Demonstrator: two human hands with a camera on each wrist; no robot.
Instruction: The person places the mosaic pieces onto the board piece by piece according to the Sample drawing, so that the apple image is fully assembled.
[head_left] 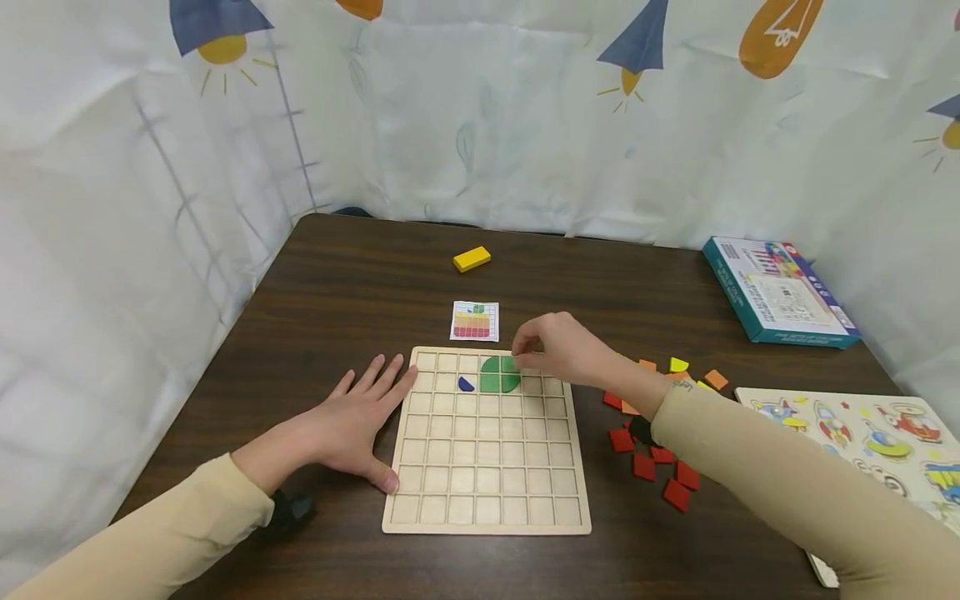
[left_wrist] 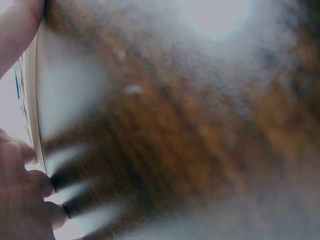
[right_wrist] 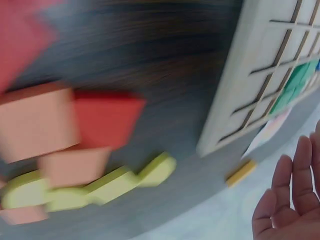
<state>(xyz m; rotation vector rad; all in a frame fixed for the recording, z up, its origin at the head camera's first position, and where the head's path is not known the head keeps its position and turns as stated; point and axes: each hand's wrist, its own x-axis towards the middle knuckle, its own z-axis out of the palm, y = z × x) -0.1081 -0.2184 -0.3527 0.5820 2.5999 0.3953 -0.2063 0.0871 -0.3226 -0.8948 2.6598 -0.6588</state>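
Observation:
A pale wooden grid board (head_left: 476, 504) lies flat on the table. Green pieces (head_left: 491, 382) fill a block of cells near its top, and a dark blue half-round piece (head_left: 466, 384) sits just left of them. My left hand (head_left: 356, 421) is spread palm down, its thumb and index finger touching the board's left edge. Above the upper right green cell, my right hand (head_left: 562, 348) has its fingers bent down with the tips close together. Whether a piece is between those fingertips is hidden. In the right wrist view some fingers (right_wrist: 301, 172) show, but not their tips' contact.
A small pattern card (head_left: 475, 322) lies beyond the board, with a yellow block (head_left: 472, 259) farther back. Loose red squares (head_left: 643, 467) and orange and yellow pieces (right_wrist: 115, 185) lie right of the board. A puzzle board (head_left: 862, 433) and a game box (head_left: 783, 292) occupy the far right.

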